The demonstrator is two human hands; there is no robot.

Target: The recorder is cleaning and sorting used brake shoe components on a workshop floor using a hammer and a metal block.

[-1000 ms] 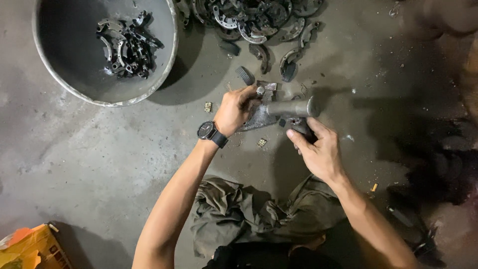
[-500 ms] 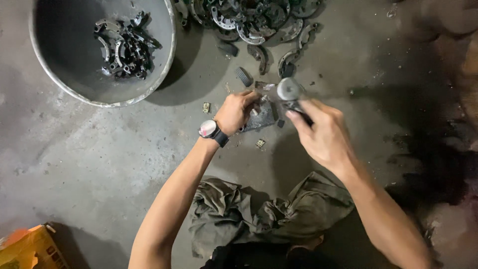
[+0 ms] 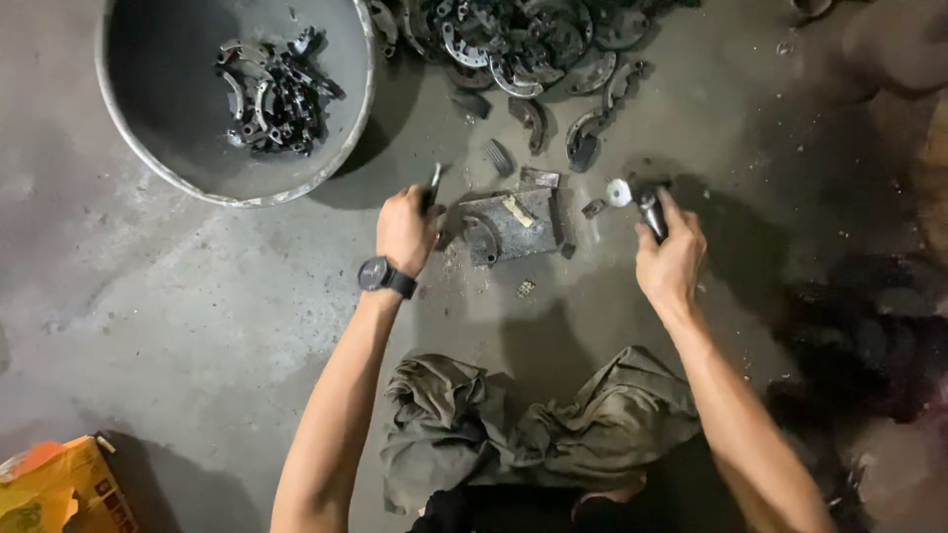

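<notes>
From the head view, the left hand (image 3: 405,229) is closed on a thin tool whose tip I can't make out, and the right hand (image 3: 671,259) grips a hammer (image 3: 647,205) raised just right of the plate (image 3: 515,225). A curved part (image 3: 481,238) lies on that plate; it looks like mid-knocking, so a true blow seems due

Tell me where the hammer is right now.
In the head view the hammer is right of centre, gripped in the right hand just right of the flat metal block on the floor, below the pile of curved metal parts.
</notes>
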